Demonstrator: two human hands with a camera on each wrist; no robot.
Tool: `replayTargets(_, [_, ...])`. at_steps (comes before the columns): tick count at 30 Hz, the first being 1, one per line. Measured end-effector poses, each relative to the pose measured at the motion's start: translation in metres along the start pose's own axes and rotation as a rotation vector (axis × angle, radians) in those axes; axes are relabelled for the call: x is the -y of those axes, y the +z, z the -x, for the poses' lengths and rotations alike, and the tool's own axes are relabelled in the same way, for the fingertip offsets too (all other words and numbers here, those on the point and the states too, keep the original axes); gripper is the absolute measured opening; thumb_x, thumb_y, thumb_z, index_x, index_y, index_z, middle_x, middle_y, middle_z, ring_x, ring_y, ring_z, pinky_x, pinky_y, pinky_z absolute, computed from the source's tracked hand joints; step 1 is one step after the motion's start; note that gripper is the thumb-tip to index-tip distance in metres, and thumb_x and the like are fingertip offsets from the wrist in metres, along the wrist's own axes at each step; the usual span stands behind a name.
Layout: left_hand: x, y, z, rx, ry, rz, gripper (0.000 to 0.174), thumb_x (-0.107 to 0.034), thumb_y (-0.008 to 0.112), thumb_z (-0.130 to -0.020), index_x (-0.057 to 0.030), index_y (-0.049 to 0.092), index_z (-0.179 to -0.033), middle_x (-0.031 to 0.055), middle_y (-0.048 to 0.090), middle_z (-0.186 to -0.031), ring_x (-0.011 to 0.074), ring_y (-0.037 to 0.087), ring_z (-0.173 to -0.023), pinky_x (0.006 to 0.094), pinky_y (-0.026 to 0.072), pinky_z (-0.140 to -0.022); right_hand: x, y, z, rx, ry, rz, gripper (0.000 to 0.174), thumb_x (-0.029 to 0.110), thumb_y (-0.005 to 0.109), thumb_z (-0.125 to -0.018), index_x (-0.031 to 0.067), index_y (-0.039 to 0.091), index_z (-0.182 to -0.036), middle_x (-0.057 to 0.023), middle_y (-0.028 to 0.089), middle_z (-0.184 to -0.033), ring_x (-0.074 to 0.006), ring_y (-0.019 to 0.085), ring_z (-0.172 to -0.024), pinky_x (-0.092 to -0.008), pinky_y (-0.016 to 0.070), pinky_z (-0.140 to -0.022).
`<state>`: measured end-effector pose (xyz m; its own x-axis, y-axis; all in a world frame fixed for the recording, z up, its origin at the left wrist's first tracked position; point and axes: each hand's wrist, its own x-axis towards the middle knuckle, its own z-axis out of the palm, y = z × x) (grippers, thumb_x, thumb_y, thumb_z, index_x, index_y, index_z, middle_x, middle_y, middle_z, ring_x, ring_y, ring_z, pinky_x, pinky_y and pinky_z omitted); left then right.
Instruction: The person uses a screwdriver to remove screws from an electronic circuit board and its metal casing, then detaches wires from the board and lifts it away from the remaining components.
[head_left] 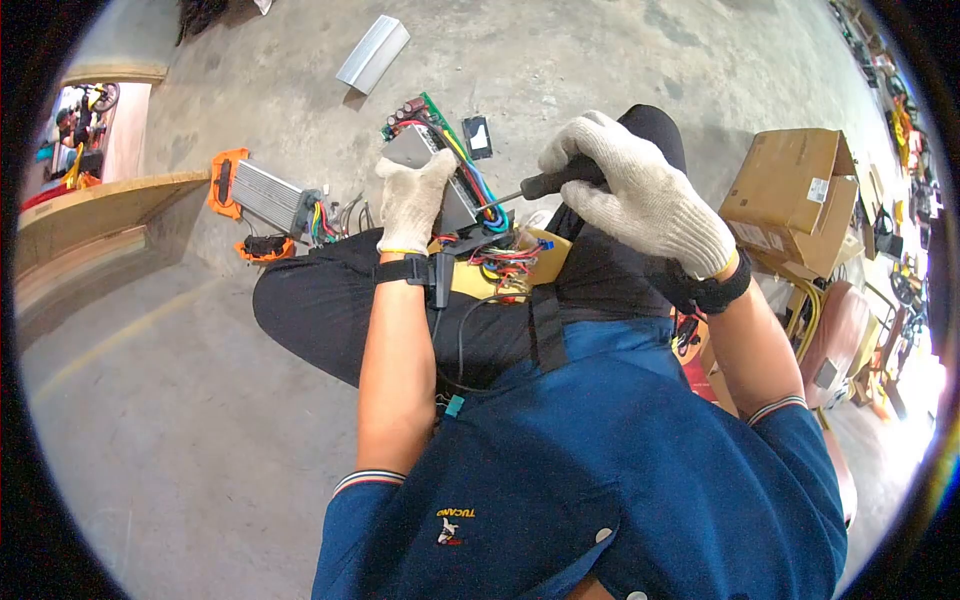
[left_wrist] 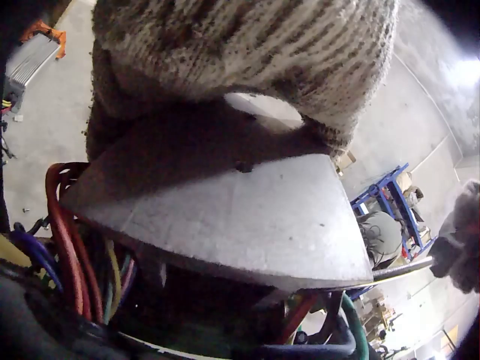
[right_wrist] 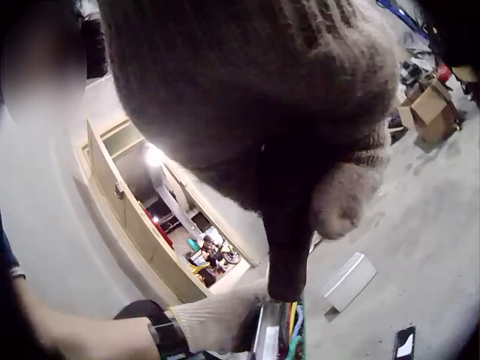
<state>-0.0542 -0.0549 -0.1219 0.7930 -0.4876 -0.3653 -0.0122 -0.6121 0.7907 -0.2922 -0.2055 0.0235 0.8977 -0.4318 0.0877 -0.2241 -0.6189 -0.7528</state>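
My gloved left hand (head_left: 415,205) grips an opened motor controller (head_left: 405,150), a flat metal plate with a green circuit board and capacitors. In the left wrist view the grey plate (left_wrist: 240,217) fills the middle, under the glove. Thick coloured wires (head_left: 470,170) run along the board's side. My gloved right hand (head_left: 645,195) holds a screwdriver (head_left: 560,178) by its black handle, the shaft pointing left and its tip at the controller's wired edge. Below the controller, a bundle of thin wires (head_left: 510,262) lies over a yellowish piece between the legs.
A finned silver controller (head_left: 265,195) with orange end pieces lies on the floor to the left. Ahead are an aluminium housing (head_left: 374,55) and a small black piece with a white label (head_left: 478,138). A cardboard box (head_left: 790,195) stands at right, near a wooden ledge (head_left: 130,205) at left.
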Motion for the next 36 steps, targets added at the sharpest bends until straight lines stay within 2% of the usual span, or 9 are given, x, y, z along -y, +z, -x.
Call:
replayTargets(4, [0.008,0.002,-0.007,-0.002,0.018,-0.063,0.067,-0.037,0.087,-0.081,0.0085,0.067,-0.126,0.016,0.075,-0.114,0.0239,0.073,-0.099,0.0382,0.0593,-0.087,-0.002,0.016,0.0,-0.08,0.263,0.109,0.018,0.015,0.071,-0.097,0.0049,0.068,-0.112,-0.019,0.07,-0.102,-0.0436,0.072,-0.099,-0.0508,0.0583,-0.086])
replayTargets(8, [-0.017,-0.002,0.012,-0.03,-0.011,-0.029,0.067,-0.034,0.087,-0.082,0.009,0.064,-0.128,0.0166,0.075,-0.115,0.0233,0.073,-0.098,0.038,0.0597,-0.085,-0.001,0.004,-0.004,0.064,0.238,0.113,0.026,0.016,0.073,-0.097,0.0036,0.066,-0.118,-0.0198,0.071,-0.105,-0.044,0.072,-0.1,-0.05,0.059,-0.087])
replayTargets(10, [-0.012,-0.001,0.008,0.019,-0.03,0.072,0.073,-0.034,0.087,-0.082,0.0098,0.059,-0.134,0.0182,0.073,-0.119,0.0242,0.073,-0.101,0.0379,0.0599,-0.087,0.0,0.0,-0.002,-0.003,0.027,-0.034,0.028,0.025,0.072,-0.103,0.0029,0.066,-0.119,-0.0224,0.072,-0.107,-0.0445,0.073,-0.101,-0.0492,0.0591,-0.087])
replayTargets(14, [-0.009,-0.004,0.005,0.114,-0.023,0.068,0.08,-0.034,0.088,-0.083,0.0101,0.054,-0.139,0.0198,0.071,-0.124,0.0252,0.072,-0.105,0.0379,0.06,-0.089,0.007,0.012,-0.003,-0.109,0.045,-0.028,0.021,0.02,0.071,-0.103,0.0034,0.068,-0.116,-0.0216,0.071,-0.105,-0.0428,0.074,-0.099,-0.048,0.0592,-0.087])
replayTargets(16, [-0.011,-0.001,0.009,0.034,-0.037,0.081,0.077,-0.036,0.088,-0.083,0.0098,0.057,-0.137,0.0181,0.072,-0.121,0.0247,0.072,-0.104,0.038,0.0601,-0.088,0.008,0.014,-0.005,-0.13,0.239,0.117,0.019,0.014,0.071,-0.099,0.0047,0.067,-0.115,-0.0183,0.069,-0.103,-0.0404,0.073,-0.1,-0.0465,0.0593,-0.088])
replayTargets(22, [0.003,-0.005,-0.004,0.084,0.001,-0.01,0.066,-0.036,0.087,-0.084,0.0082,0.065,-0.129,0.0169,0.076,-0.116,0.0233,0.073,-0.101,0.0386,0.0598,-0.086,0.004,0.001,-0.004,-0.004,-0.001,-0.035,0.024,0.024,0.07,-0.103,0.0052,0.068,-0.118,-0.019,0.07,-0.104,-0.0419,0.073,-0.105,-0.0478,0.0596,-0.088])
replayTargets(29, [0.026,0.005,-0.017,-0.037,0.074,-0.032,0.046,-0.032,0.082,-0.088,0.001,0.075,-0.119,0.0104,0.078,-0.106,0.0219,0.074,-0.09,0.0386,0.0594,-0.082,0.003,0.006,-0.003,-0.009,0.217,0.03,0.028,0.013,0.07,-0.096,0.0066,0.068,-0.123,-0.0179,0.07,-0.109,-0.0408,0.073,-0.106,-0.0468,0.0598,-0.09])
replayTargets(31, [0.017,-0.004,-0.013,0.115,0.022,0.023,0.101,-0.053,0.086,-0.076,0.0175,0.049,-0.139,0.0283,0.071,-0.124,0.0379,0.072,-0.115,0.0427,0.0556,-0.102,0.002,0.003,-0.002,-0.003,0.038,-0.063,0.031,0.019,0.072,-0.099,0.0071,0.067,-0.128,-0.0195,0.07,-0.11,-0.0413,0.073,-0.108,-0.0469,0.06,-0.09])
replayTargets(36, [0.022,-0.003,-0.015,0.105,0.051,0.005,0.104,-0.054,0.086,-0.076,0.0177,0.048,-0.14,0.0291,0.071,-0.125,0.0384,0.071,-0.116,0.0432,0.0552,-0.103,0.021,0.006,-0.002,-0.024,0.126,0.026,0.029,0.017,0.072,-0.099,0.0075,0.067,-0.126,-0.0194,0.069,-0.109,-0.0413,0.073,-0.106,-0.0463,0.0596,-0.091])
